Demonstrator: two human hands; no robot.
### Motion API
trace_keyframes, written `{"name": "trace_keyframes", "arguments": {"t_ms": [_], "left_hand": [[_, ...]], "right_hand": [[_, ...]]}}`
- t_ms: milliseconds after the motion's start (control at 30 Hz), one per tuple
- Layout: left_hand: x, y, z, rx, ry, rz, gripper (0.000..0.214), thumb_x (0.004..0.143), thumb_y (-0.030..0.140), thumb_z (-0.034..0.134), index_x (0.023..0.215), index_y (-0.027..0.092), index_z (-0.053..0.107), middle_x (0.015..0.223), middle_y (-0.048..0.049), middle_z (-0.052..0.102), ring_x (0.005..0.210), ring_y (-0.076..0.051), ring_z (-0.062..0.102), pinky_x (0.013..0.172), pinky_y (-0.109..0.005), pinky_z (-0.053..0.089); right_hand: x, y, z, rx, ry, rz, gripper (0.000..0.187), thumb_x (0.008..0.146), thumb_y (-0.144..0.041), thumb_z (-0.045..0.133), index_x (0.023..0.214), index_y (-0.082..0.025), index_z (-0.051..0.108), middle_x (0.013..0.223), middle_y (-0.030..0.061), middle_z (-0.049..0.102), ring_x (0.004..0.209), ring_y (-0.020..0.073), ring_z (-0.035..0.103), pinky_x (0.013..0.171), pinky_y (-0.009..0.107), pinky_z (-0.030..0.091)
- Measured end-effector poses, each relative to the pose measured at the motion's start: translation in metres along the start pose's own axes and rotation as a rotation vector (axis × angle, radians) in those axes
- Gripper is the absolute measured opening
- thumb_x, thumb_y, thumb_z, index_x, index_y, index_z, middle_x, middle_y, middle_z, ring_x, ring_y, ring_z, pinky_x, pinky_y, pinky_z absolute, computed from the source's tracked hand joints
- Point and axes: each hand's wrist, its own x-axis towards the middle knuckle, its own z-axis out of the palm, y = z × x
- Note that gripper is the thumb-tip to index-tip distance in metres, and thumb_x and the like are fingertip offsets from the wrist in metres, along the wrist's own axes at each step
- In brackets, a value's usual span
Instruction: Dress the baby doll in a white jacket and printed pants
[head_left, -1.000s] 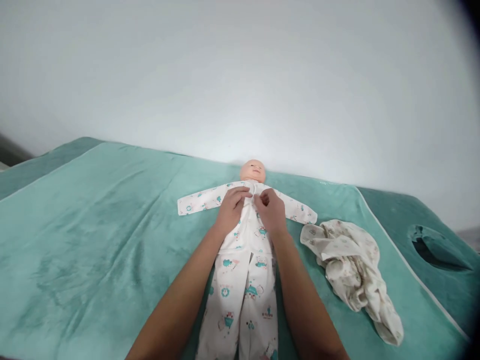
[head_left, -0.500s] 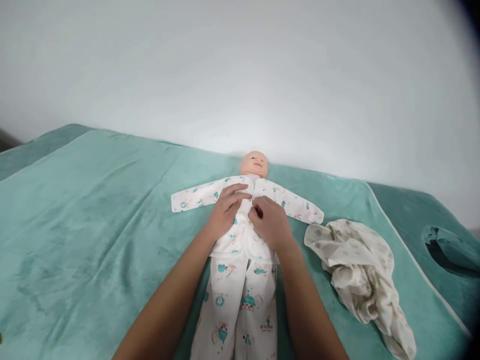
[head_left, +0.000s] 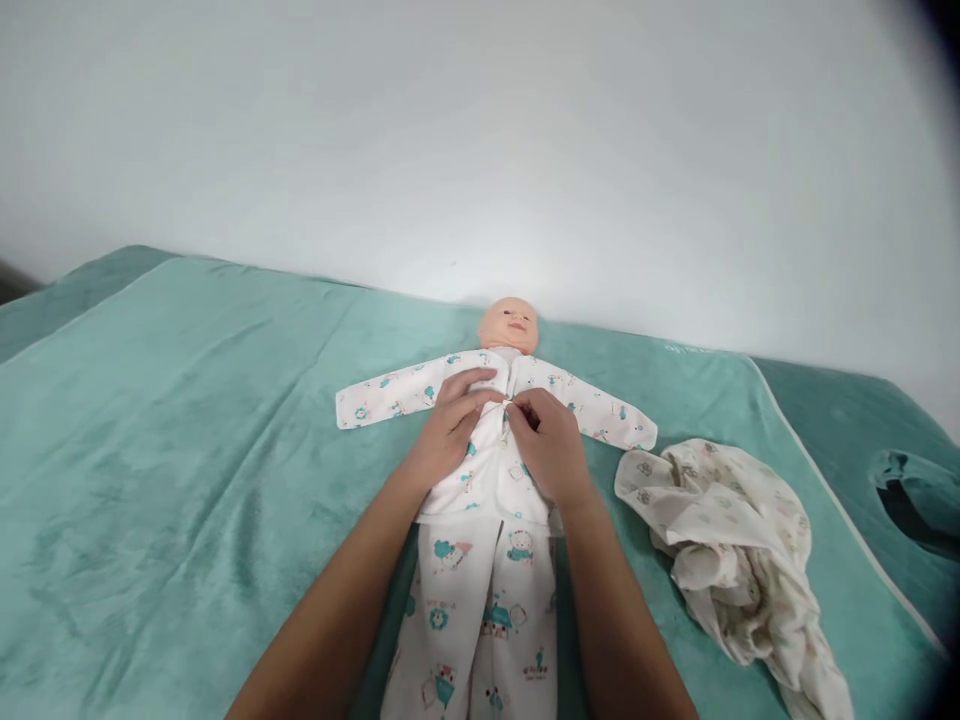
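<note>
A bald baby doll (head_left: 508,324) lies on its back, arms spread, dressed in a white printed baby shirt (head_left: 480,480). Over its chest, my left hand (head_left: 453,425) rests on one side of the shirt front. Its upper finger is stretched out, and lower fingertips hold cloth at the front opening. My right hand (head_left: 546,440) is closed in a pinch on the shirt's front edge, tip to tip with my left. A small pale bit shows between the fingertips; I cannot tell what it is. Matching printed trousers (head_left: 457,620) cover the legs.
Right of the doll lies a crumpled white printed cloth (head_left: 742,540), close to the shirt sleeve. A green blanket (head_left: 187,450) with a pale border covers the surface. A dark curved object (head_left: 919,510) sits at the right edge. A white wall (head_left: 450,150) rises behind.
My right fingers have come from a loose curl to a pinch at the front edge, meeting my left fingertips. The view has shifted slightly closer.
</note>
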Motion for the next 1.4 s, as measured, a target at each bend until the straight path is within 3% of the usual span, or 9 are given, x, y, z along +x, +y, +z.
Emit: {"name": "trace_keyframes", "arguments": {"t_ms": [267, 367, 600, 900, 1067, 1267, 1400], "left_hand": [[0.005, -0.008, 0.002, -0.046, -0.017, 0.004, 0.028, 0.104, 0.032, 0.037, 0.112, 0.026, 0.063, 0.146, -0.0056, 0.05, 0.138, -0.021, 0.042, 0.121, -0.044, 0.032], [0.004, -0.008, 0.003, -0.067, 0.007, 0.012, 0.024, 0.103, 0.032, 0.04, 0.108, 0.024, 0.062, 0.144, -0.0065, 0.052, 0.137, -0.021, 0.044, 0.121, -0.045, 0.032], [-0.014, -0.001, 0.006, -0.036, 0.014, 0.028, 0.033, 0.103, 0.031, 0.038, 0.124, 0.027, 0.063, 0.153, -0.006, 0.045, 0.145, -0.021, 0.037, 0.124, -0.046, 0.027], [-0.005, 0.004, 0.0, 0.005, -0.072, -0.003, 0.037, 0.094, 0.015, 0.042, 0.121, 0.027, 0.064, 0.156, -0.0046, 0.041, 0.148, -0.021, 0.033, 0.123, -0.047, 0.03], [-0.001, 0.007, -0.004, -0.035, -0.137, -0.048, 0.034, 0.086, 0.008, 0.042, 0.1, 0.024, 0.068, 0.157, -0.0021, 0.04, 0.151, -0.022, 0.027, 0.125, -0.049, 0.026], [-0.008, 0.007, -0.003, -0.131, -0.022, -0.067, 0.023, 0.092, 0.015, 0.046, 0.097, 0.025, 0.067, 0.154, -0.0028, 0.045, 0.147, -0.023, 0.035, 0.122, -0.048, 0.032], [-0.019, 0.007, -0.001, -0.13, 0.033, -0.003, 0.022, 0.093, 0.017, 0.05, 0.098, 0.026, 0.069, 0.152, -0.0026, 0.049, 0.147, -0.022, 0.037, 0.124, -0.048, 0.029]], "right_hand": [[0.002, 0.006, 0.008, 0.075, 0.053, 0.066, 0.018, 0.091, -0.033, 0.052, 0.076, -0.023, 0.055, 0.071, -0.0024, 0.058, 0.07, 0.0161, 0.053, 0.07, 0.029, 0.038], [0.001, 0.006, 0.008, 0.133, 0.131, 0.129, 0.016, 0.087, -0.034, 0.054, 0.076, -0.022, 0.059, 0.072, -0.0017, 0.062, 0.071, 0.0166, 0.055, 0.07, 0.029, 0.04], [-0.019, 0.011, 0.01, 0.159, 0.174, 0.102, 0.016, 0.085, -0.037, 0.058, 0.083, -0.022, 0.062, 0.074, -0.0027, 0.062, 0.07, 0.0157, 0.055, 0.071, 0.029, 0.043], [-0.013, 0.012, 0.013, 0.19, 0.192, 0.122, 0.012, 0.082, -0.034, 0.062, 0.08, -0.022, 0.064, 0.071, -0.0035, 0.061, 0.068, 0.015, 0.054, 0.069, 0.028, 0.042], [-0.011, 0.012, 0.017, 0.175, 0.213, 0.143, 0.011, 0.083, -0.032, 0.061, 0.082, -0.021, 0.064, 0.071, -0.0032, 0.062, 0.068, 0.015, 0.055, 0.069, 0.028, 0.043], [-0.009, 0.007, 0.01, 0.179, 0.204, 0.149, 0.017, 0.085, -0.039, 0.062, 0.084, -0.022, 0.06, 0.071, -0.0038, 0.06, 0.066, 0.0141, 0.054, 0.066, 0.027, 0.043], [-0.027, -0.009, 0.003, -0.062, 0.141, 0.088, 0.027, 0.086, -0.048, 0.061, 0.078, -0.024, 0.051, 0.066, -0.0046, 0.053, 0.06, 0.014, 0.048, 0.06, 0.028, 0.036]]}}
